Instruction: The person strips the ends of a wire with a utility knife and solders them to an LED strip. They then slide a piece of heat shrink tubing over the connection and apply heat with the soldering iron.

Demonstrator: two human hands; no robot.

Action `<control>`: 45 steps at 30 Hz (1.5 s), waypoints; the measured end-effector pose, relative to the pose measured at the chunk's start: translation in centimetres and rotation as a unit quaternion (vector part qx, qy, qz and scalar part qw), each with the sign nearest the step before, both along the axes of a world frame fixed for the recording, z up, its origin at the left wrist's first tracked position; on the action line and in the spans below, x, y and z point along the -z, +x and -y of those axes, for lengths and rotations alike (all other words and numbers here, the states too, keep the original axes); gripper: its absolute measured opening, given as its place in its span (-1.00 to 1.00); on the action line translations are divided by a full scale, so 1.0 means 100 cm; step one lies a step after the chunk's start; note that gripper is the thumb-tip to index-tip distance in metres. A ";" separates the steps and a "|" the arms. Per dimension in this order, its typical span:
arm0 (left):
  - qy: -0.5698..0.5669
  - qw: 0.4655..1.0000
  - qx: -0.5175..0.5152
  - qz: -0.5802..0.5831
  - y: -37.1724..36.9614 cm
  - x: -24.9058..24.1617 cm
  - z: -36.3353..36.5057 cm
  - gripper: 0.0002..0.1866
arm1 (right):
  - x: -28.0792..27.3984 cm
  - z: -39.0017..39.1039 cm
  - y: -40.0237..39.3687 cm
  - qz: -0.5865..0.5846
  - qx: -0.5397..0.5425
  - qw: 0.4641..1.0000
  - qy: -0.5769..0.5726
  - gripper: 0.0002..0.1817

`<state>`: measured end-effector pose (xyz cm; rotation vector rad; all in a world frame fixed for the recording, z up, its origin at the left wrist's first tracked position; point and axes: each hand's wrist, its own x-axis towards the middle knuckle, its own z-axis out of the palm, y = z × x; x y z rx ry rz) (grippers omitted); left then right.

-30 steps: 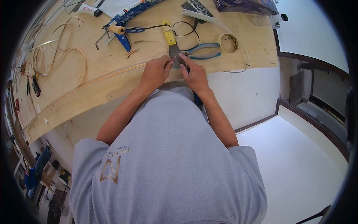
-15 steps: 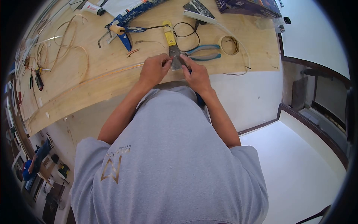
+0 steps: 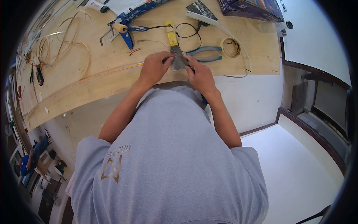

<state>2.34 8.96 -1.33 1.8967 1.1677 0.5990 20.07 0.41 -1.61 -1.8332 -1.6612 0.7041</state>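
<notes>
My left hand (image 3: 153,68) is closed in a pinch, a thin red wire (image 3: 174,55) showing at its fingertips over the putty knife's blade (image 3: 178,64). The putty knife's yellow handle (image 3: 172,36) points away from me. My right hand (image 3: 202,76) is wrapped around a slim dark tool (image 3: 189,64), whose kind I cannot tell; its front end lies over the same blade. A copper-coloured light strip (image 3: 123,68) runs along the bench up to my left hand. Just beyond my right hand lie pliers with blue-grey handles (image 3: 207,53).
On the wooden bench (image 3: 108,56) lie a blue caulking gun (image 3: 128,39), a tape roll (image 3: 231,47), a black cable (image 3: 198,37) and a white cable channel (image 3: 203,18). Coiled strips (image 3: 71,33) and a small tool (image 3: 39,76) sit left. A purple box (image 3: 253,9) stands at the back right. Another person (image 3: 28,162) is far left.
My right hand and the dark tool have shifted slightly right and toward me. My left hand keeps its pinch at nearly the same place. The view has shifted slightly.
</notes>
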 end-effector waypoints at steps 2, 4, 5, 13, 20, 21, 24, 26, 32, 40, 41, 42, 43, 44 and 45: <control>-0.009 1.000 -0.013 0.005 -0.005 -0.003 -0.001 -0.86 | -0.007 0.000 0.002 0.027 -0.023 0.999 -0.033 -0.54; -0.016 0.999 -0.035 0.001 -0.012 -0.005 -0.001 -0.85 | 0.000 0.000 0.004 0.061 -0.062 0.996 -0.033 -0.55; -0.019 0.999 -0.038 -0.003 -0.014 -0.005 -0.001 -0.85 | 0.002 -0.001 0.005 0.079 -0.082 0.993 -0.033 -0.55; -0.017 0.997 -0.072 -0.018 -0.038 -0.001 0.009 -0.80 | -0.014 -0.017 0.007 0.070 -0.060 0.992 -0.082 -0.60; -0.050 0.994 -0.094 -0.022 -0.047 -0.004 0.018 -0.79 | -0.003 -0.009 0.018 0.084 -0.118 0.989 0.006 -0.61; -0.046 0.994 -0.095 -0.020 -0.047 -0.003 0.019 -0.79 | -0.004 -0.011 0.019 0.093 -0.121 0.988 -0.011 -0.60; -0.040 0.994 -0.103 -0.010 -0.046 -0.004 0.022 -0.79 | -0.011 -0.022 0.017 0.121 -0.124 0.983 -0.067 -0.57; -0.037 0.993 -0.110 -0.007 -0.047 -0.005 0.022 -0.79 | -0.019 -0.029 0.014 0.148 -0.120 0.976 -0.109 -0.57; -0.036 0.991 -0.127 -0.002 -0.050 -0.001 0.028 -0.80 | -0.004 -0.024 0.010 0.099 -0.127 0.986 -0.052 -0.57; -0.027 0.990 -0.137 0.013 -0.052 0.000 0.034 -0.81 | -0.006 -0.017 0.021 0.096 -0.144 0.985 -0.017 -0.59; -0.028 0.990 -0.137 0.014 -0.052 -0.001 0.034 -0.81 | -0.006 -0.016 0.022 0.093 -0.142 0.985 -0.019 -0.59; -0.028 0.990 -0.138 0.015 -0.051 -0.002 0.034 -0.81 | -0.005 -0.018 0.023 0.094 -0.140 0.986 -0.015 -0.59; -0.028 0.990 -0.138 0.015 -0.051 -0.003 0.034 -0.82 | -0.003 -0.021 0.025 0.094 -0.138 0.986 -0.012 -0.59; -0.022 0.990 -0.137 0.016 -0.051 -0.003 0.035 -0.82 | -0.002 -0.022 0.025 0.094 -0.136 0.986 -0.009 -0.58; -0.016 0.990 -0.136 0.016 -0.051 -0.002 0.035 -0.82 | -0.003 -0.023 0.025 0.098 -0.136 0.986 -0.015 -0.58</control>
